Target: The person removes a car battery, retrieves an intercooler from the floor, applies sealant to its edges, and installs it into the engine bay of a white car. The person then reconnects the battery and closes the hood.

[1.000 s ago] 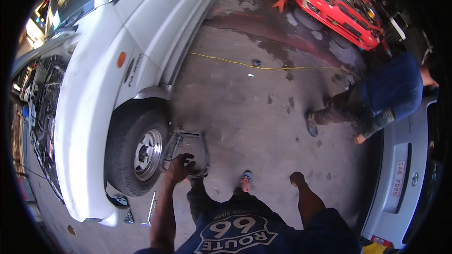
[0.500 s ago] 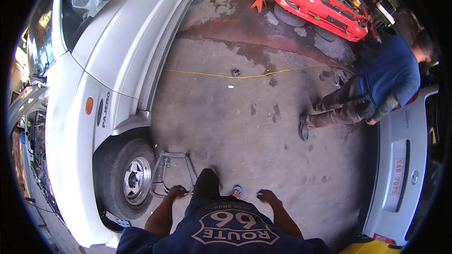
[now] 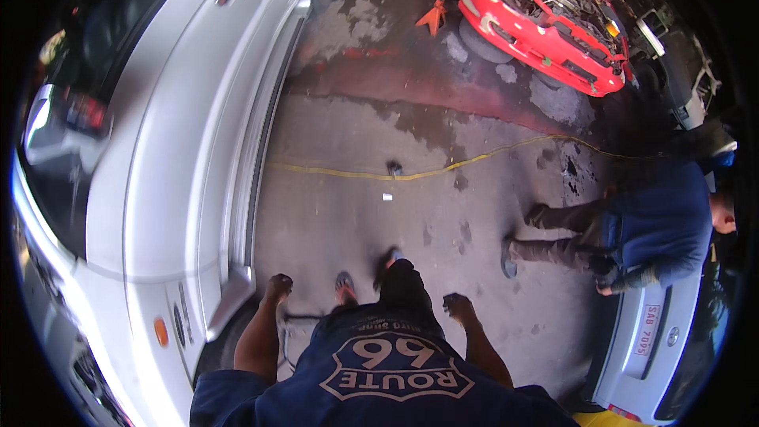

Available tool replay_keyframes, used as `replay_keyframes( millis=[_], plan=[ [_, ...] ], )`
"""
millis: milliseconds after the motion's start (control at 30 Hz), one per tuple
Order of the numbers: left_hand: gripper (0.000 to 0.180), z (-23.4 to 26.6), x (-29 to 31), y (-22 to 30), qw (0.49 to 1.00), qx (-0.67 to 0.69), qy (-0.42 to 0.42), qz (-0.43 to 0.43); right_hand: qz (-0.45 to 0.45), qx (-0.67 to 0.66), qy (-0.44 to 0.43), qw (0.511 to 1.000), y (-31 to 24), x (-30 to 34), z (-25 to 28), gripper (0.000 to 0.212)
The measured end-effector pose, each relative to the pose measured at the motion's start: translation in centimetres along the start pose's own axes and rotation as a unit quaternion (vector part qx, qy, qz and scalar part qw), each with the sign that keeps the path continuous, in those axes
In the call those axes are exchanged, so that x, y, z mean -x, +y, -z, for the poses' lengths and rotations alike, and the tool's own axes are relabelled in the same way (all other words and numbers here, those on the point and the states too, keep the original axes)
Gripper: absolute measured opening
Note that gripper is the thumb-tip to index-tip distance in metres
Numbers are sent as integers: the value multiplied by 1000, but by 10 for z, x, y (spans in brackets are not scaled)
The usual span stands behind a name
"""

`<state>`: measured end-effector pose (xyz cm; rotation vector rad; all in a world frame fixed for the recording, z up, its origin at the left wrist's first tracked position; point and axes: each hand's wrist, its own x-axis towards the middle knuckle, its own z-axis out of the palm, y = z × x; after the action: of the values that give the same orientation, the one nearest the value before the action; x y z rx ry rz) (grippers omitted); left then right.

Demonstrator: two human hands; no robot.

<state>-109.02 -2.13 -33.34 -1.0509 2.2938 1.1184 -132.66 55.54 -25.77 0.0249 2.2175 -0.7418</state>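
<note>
My left hand (image 3: 278,289) hangs low beside the silver-white car (image 3: 170,134), apart from its side step (image 3: 273,111). Its fingers are dark and smeared, so I cannot tell whether they are curled. On the other side of my body, my right hand (image 3: 458,307) hangs over the concrete floor (image 3: 356,225), touching nothing that I can see. Its fingers look bent, but blur hides what lies between them, if anything. My sandalled feet (image 3: 345,286) are apart, one ahead of the other. A metal stand (image 3: 288,328) shows partly behind my left arm.
A yellow cord (image 3: 340,174) crosses the floor ahead, near a small dark object (image 3: 394,168) and a white piece (image 3: 387,197). Farther off stand an orange jack stand (image 3: 432,17) and a red car (image 3: 538,39). A person (image 3: 656,217) bends beside a light-coloured vehicle (image 3: 652,332) at right.
I have stepped forward along the silver-white car. Its front wheel and the metal stand are now mostly hidden. The cord appears closer, and the person at right bends lower.
</note>
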Motion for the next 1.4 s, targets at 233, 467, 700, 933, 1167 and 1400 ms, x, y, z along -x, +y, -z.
replay_keyframes(
  millis=[233,467,700,933,1167,1400],
  plan=[
    [20,131,-211,192,947,309,83,15,-160,-17,-132,978,-26,-137,15,28],
    [16,173,-273,277,961,192,-79,184,-18,77,-192,978,-178,-378,183,28],
    [19,239,-349,365,939,122,-168,274,143,300,61,941,-488,-636,352,29],
    [15,392,-688,457,924,349,-126,92,127,-83,-4,989,-686,-733,392,26],
    [23,547,-998,661,978,171,76,-95,-122,-4,-152,981,-691,-846,395,26],
    [13,578,-1114,754,961,227,-107,117,-3,100,-154,983,-822,-1075,521,25]
  ],
)
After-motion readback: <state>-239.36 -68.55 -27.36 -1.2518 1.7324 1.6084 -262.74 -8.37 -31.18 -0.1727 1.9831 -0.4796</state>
